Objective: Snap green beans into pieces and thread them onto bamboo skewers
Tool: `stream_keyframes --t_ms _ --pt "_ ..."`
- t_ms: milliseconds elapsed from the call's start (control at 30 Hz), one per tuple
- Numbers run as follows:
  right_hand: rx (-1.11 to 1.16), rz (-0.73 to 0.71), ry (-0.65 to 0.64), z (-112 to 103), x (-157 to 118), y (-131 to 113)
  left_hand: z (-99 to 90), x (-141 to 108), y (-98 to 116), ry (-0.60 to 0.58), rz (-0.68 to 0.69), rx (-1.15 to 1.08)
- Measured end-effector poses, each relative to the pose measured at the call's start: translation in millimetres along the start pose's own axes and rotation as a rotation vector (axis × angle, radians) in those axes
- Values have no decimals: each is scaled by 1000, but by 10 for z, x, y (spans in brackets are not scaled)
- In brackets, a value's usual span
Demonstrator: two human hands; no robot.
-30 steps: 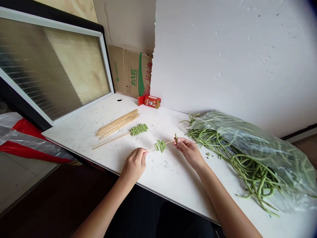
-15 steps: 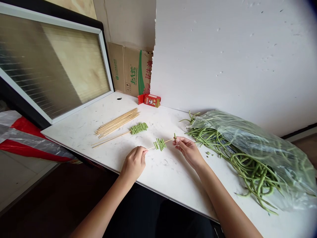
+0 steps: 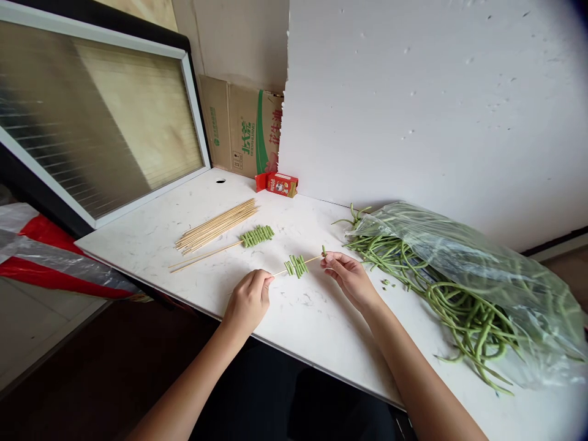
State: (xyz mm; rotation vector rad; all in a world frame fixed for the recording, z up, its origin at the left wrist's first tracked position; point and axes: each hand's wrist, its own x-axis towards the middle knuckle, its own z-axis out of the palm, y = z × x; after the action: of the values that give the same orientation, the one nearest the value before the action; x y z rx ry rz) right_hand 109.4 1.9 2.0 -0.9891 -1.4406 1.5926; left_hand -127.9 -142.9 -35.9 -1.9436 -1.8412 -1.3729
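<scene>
My left hand (image 3: 248, 301) pinches one end of a thin wooden skewer (image 3: 279, 273) above the table. Several short green bean pieces (image 3: 296, 266) sit crosswise on the middle of that skewer. At its other end my right hand (image 3: 348, 278) holds a short bean piece (image 3: 324, 250) between thumb and fingers, at the skewer's tip. Behind my left hand, a skewer loaded with bean pieces (image 3: 257, 236) lies on the table, beside a bundle of bare skewers (image 3: 218, 226).
Long green beans (image 3: 473, 312) spill from a clear plastic bag (image 3: 459, 251) on the right. A small red box (image 3: 282, 184) stands near a cardboard box (image 3: 245, 131) at the back. A framed glass panel (image 3: 105, 116) leans at the left of the white table (image 3: 312, 331).
</scene>
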Motion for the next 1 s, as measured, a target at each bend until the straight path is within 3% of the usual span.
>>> stream_keyframes --t_ms 1000 --pt "114 96 25 -21 -12 -7 -4 -22 -20 -20 20 4"
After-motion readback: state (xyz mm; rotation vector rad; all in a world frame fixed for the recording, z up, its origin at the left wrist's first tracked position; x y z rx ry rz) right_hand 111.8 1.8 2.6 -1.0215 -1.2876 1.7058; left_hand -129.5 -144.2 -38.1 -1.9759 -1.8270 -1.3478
